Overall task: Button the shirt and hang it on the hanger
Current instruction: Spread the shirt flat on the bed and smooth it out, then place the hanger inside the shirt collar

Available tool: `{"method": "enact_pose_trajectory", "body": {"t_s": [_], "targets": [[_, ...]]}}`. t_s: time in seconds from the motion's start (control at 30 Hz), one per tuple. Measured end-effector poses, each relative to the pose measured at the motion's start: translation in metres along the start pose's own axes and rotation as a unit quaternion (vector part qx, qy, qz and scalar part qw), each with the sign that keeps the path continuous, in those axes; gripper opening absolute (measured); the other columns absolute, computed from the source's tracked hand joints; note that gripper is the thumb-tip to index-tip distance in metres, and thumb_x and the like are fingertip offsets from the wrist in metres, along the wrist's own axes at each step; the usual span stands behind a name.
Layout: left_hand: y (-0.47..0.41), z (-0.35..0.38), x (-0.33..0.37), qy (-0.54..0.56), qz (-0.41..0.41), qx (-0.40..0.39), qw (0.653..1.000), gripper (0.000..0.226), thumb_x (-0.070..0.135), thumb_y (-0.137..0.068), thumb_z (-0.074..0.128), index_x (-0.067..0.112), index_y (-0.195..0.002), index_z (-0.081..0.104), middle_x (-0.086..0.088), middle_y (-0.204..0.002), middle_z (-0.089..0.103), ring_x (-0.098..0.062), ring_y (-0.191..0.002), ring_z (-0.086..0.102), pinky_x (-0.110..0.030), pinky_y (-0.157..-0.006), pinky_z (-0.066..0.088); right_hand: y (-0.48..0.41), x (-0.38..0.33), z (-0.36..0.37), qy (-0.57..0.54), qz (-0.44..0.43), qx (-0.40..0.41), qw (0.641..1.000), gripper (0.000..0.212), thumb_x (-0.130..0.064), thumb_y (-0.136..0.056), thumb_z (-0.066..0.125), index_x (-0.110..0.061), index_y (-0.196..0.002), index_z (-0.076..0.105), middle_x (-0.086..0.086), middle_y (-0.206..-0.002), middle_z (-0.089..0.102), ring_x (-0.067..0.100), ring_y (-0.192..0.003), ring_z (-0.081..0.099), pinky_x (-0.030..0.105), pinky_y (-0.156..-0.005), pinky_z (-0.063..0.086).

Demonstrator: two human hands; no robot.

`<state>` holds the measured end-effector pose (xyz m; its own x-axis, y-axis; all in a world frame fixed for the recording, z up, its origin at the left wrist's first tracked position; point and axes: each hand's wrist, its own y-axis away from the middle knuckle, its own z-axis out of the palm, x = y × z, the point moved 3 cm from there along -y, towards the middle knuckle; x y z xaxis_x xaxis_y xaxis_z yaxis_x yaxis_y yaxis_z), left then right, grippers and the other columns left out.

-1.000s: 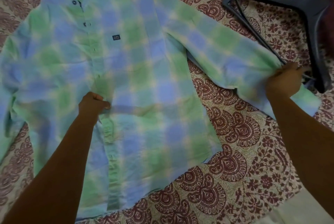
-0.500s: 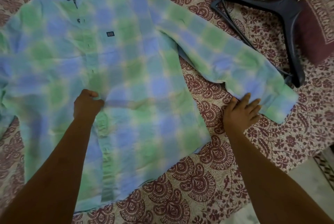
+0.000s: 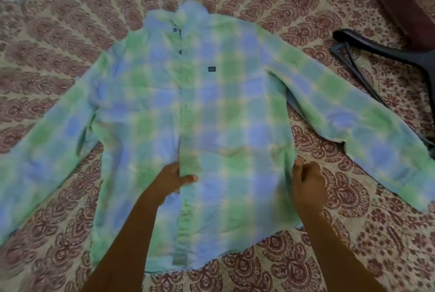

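Shirt (image 3: 219, 112) lies flat, long axis running collar far to hem near. Left hand (image 3: 173, 180) pinches its front; right hand (image 3: 306, 182) grips its side.

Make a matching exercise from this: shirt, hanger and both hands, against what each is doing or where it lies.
1. shirt
2. hanger
3. left hand
4. right hand

A. pinches the shirt's front opening
B. spread front up on the bedspread
C. grips the shirt's side edge
D. black, lying at far right

Pairs: 1-B, 2-D, 3-A, 4-C
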<state>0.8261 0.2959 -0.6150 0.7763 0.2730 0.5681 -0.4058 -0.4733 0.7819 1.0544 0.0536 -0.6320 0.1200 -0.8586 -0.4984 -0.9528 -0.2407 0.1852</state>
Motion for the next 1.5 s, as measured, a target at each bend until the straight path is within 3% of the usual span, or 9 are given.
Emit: {"method": "enact_pose_trajectory", "body": {"t_s": [0.23,0.37,0.47,0.67,0.77,0.93,1.03,1.2,1.5], "targets": [[0.019,0.004,-0.036,0.038,-0.079,-0.072,0.994,0.011,0.011,-0.075,0.075,0.019,-0.079,0.068,0.012,-0.058,0.068,0.0,-0.056,0.064,-0.013,-0.05,0.048,0.014,0.026,-0.007,0.048,-0.065,-0.059,0.995,0.074,-0.078,-0.075,0.013,-0.011,-0.084,0.042,0.007,-0.057,0.048,0.03,-0.053,0.055,0.031,-0.052,0.038],[0.02,0.003,-0.048,-0.034,-0.093,-0.008,0.995,0.034,0.019,-0.071,0.08,0.01,-0.059,0.05,0.0,-0.048,0.047,-0.004,-0.036,0.048,-0.017,-0.043,0.04,0.019,0.026,-0.021,0.043,-0.012,-0.03,0.999,0.064,-0.062,-0.081,0.032,-0.005,-0.1,0.051,0.025,-0.07,0.06,0.041,-0.067,0.061,0.034,-0.056,0.038],[0.02,0.007,-0.047,-0.144,-0.062,0.047,0.987,0.048,0.037,-0.068,0.08,0.018,-0.05,0.04,0.006,-0.045,0.047,-0.011,-0.047,0.056,-0.025,-0.057,0.042,0.021,0.024,-0.02,0.089,0.047,-0.062,0.993,0.046,-0.045,-0.091,0.05,-0.002,-0.104,0.053,0.029,-0.087,0.064,0.043,-0.082,0.061,0.037,-0.065,0.037],[0.045,-0.001,-0.023,-0.254,-0.019,0.158,0.954,0.029,0.04,-0.075,0.072,0.021,-0.082,0.051,-0.003,-0.093,0.061,-0.025,-0.094,0.061,-0.03,-0.074,0.044,0.027,0.018,-0.026,0.131,0.062,-0.062,0.987,0.039,-0.035,-0.089,0.055,-0.001,-0.108,0.051,0.027,-0.108,0.054,0.043,-0.094,0.055,0.045,-0.074,0.044],[0.055,-0.008,-0.014,-0.26,0.028,0.176,0.949,0.027,0.031,-0.079,0.068,0.018,-0.1,0.056,-0.008,-0.107,0.059,-0.027,-0.1,0.058,-0.033,-0.079,0.046,0.031,0.012,-0.036,0.119,0.059,-0.074,0.988,0.037,-0.026,-0.087,0.057,-0.004,-0.116,0.051,0.025,-0.113,0.052,0.043,-0.099,0.055,0.042,-0.074,0.045],[0.077,0.005,0.022,-0.231,0.092,0.163,0.955,0.023,0.022,-0.079,0.069,0.017,-0.099,0.06,-0.009,-0.108,0.06,-0.028,-0.101,0.059,-0.034,-0.083,0.046,0.03,0.006,-0.074,0.04,0.045,-0.043,0.997,0.037,-0.019,-0.085,0.061,-0.003,-0.118,0.054,0.023,-0.112,0.059,0.039,-0.101,0.056,0.04,-0.076,0.046],[0.085,0.039,0.067,-0.218,0.136,0.143,0.956,0.022,0.018,-0.077,0.073,0.023,-0.087,0.054,-0.01,-0.104,0.063,-0.029,-0.098,0.061,-0.035,-0.082,0.047,0.011,0.011,-0.114,0.005,0.047,-0.029,0.998,0.045,-0.023,-0.087,0.059,-0.006,-0.127,0.049,0.018,-0.121,0.056,0.038,-0.11,0.054,0.044,-0.089,0.044],[0.087,0.114,0.138,-0.228,0.191,0.106,0.949,0.024,0.016,-0.076,0.073,0.024,-0.085,0.052,-0.004,-0.095,0.06,-0.028,-0.097,0.061,-0.032,-0.08,0.044,-0.03,0.036,-0.166,-0.056,0.039,0.037,0.997,0.045,-0.029,-0.084,0.057,-0.006,-0.123,0.053,0.019,-0.113,0.062,0.039,-0.095,0.062,0.046,-0.078,0.05],[0.052,0.282,0.268,-0.283,0.264,0.046,0.921,0.021,0.016,-0.077,0.071,0.024,-0.088,0.055,-0.011,-0.104,0.064,-0.029,-0.096,0.061,-0.033,-0.079,0.046,-0.143,0.116,-0.227,-0.019,0.057,0.019,0.998,0.043,-0.025,-0.09,0.052,-0.007,-0.128,0.05,0.016,-0.122,0.059,0.034,-0.11,0.055,0.041,-0.089,0.045]]}}
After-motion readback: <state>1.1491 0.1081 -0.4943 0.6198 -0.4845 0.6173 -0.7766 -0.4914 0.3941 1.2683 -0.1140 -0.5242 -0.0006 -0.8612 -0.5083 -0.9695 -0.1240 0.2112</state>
